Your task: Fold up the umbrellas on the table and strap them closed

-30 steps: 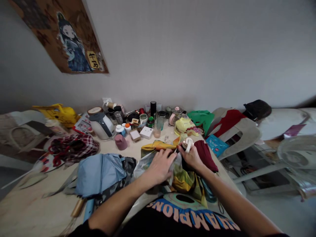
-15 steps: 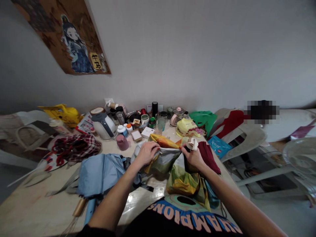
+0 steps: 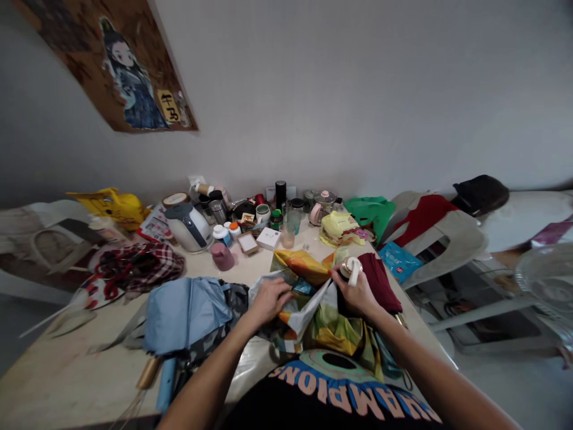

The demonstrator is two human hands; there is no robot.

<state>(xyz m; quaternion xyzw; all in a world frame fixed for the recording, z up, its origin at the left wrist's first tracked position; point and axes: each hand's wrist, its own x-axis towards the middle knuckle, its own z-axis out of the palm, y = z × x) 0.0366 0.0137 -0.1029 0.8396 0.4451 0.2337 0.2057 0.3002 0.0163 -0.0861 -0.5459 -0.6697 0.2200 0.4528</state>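
A loosely furled umbrella [image 3: 333, 331] with yellow, green and white patterned cloth lies bunched in front of me. My right hand [image 3: 353, 292] is closed around its upper part, with thumb and finger pinching the cloth's edge. A white and gold handle end [image 3: 351, 269] with a white strap sticks up beside that thumb. On the left side of the cloth, my left hand [image 3: 271, 298] has its fingers bent over a loose white and orange fold. What lies under the left fingertips is hidden. Just left of it rests a light blue folded umbrella [image 3: 188, 313] on dark camouflage cloth.
A dark red folded cloth [image 3: 378, 280] lies right of my right hand. Across the table's back stand a kettle [image 3: 188, 227], a pink cup [image 3: 222, 255], a white box [image 3: 268, 239] and several bottles. A yellow bag [image 3: 340, 228] and blue packet [image 3: 400, 261] sit at right.
The cloth edge stretched between my hands has slackened and folded down, showing more of its inside. My left hand has moved slightly lower; my right hand keeps its hold.
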